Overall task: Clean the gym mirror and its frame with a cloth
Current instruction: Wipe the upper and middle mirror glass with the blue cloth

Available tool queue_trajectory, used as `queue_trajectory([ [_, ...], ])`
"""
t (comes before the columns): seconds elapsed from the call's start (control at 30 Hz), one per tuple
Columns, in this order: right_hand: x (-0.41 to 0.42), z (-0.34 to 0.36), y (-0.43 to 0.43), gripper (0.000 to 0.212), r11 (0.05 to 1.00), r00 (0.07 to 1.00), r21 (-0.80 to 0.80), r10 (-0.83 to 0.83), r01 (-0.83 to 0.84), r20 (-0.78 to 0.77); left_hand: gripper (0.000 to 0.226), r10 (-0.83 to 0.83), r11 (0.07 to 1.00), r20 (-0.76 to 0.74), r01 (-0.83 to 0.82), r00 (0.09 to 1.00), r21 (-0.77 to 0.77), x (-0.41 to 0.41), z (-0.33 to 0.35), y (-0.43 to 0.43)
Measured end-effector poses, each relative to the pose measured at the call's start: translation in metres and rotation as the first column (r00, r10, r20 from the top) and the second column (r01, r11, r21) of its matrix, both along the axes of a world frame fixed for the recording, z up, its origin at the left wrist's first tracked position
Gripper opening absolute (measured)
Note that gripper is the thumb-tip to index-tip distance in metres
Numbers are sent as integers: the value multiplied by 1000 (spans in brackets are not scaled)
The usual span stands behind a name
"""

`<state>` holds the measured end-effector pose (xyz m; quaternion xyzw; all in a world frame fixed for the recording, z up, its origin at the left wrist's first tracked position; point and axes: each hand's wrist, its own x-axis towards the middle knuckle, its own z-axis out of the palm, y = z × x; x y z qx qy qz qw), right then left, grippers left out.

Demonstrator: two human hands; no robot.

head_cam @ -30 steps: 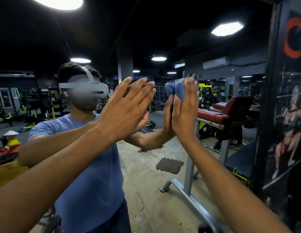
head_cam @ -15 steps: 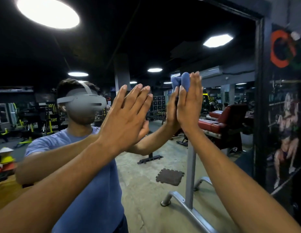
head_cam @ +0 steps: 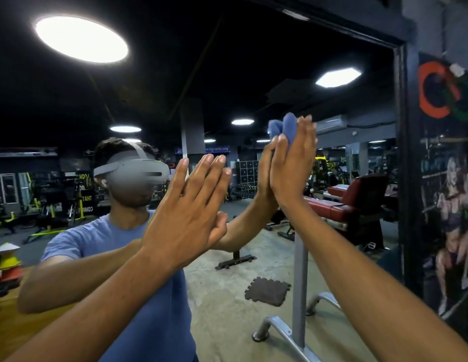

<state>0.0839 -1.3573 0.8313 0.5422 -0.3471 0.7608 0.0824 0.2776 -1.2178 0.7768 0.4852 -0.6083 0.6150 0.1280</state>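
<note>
Cloth pressed flat on mirror by right hand.

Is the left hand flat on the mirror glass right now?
Touching. The head view shows the left hand with straight fingers meeting its own reflection on the mirror, no gap between them.

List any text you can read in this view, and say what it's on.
"THAT": on the dark hanging banner reflected at the left of the gym mirror.
"COMP": the line below on the same banner; the rest is hidden and the lines above are too blurred to read.
Blue strip sign in the reflection: too blurred to read.
Dark wall poster: red ring logo, no legible words.
</note>
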Motion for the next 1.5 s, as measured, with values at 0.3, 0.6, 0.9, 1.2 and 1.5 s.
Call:
queue_trajectory([
  [0.3,-5,-8,16,66,943,720,-331,-207,-33,-662,81,-3,999,20,4,1000,-35,1,1,0],
  [0.6,11,-50,29,63,991,926,-119,17,-67,-377,80,-4,999,-20,3,1000,-36,-1,1,1],
  [0.9,-29,-137,9,65,998,970,-6,52,-55,-239,73,-48,999,1,48,999,-17,-1,-52,2],
  [1.2,26,-283,39,98,999,865,-41,-26,6,-502,72,-85,994,-71,89,994,68,-5,-152,15],
  [1.5,35,-275,66,67,976,981,154,170,-155,-90,68,-102,990,-53,106,993,93,2,-187,22],
])
